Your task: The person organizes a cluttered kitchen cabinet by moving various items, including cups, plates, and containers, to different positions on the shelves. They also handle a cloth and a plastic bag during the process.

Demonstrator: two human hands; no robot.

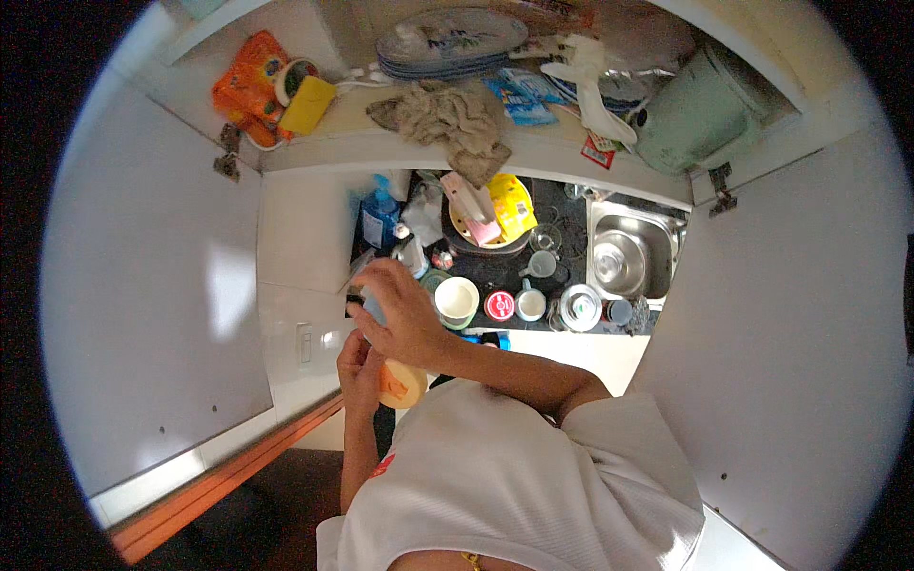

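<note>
My right hand [400, 314] is closed around a pale blue object [373, 305], perhaps a cup or lid, whose shape my fingers partly hide. Just below it, my left hand [360, 367] has its fingers bent beside an orange-and-cream round container [402, 383]; how it grips this is partly hidden. Both hands are close together at the left end of the black countertop. To their right stand a cream bowl [457, 297] on a green one, a red-lidded jar [499, 305] and a mug [530, 304].
A steel sink [634, 250] holds a metal bowl. A basket [457, 228] of packets and a blue pump bottle [380, 220] stand behind. Above is an open cabinet shelf with a crumpled cloth [453, 121], plates [450, 43] and a green bucket [700, 110], between open doors [778, 300].
</note>
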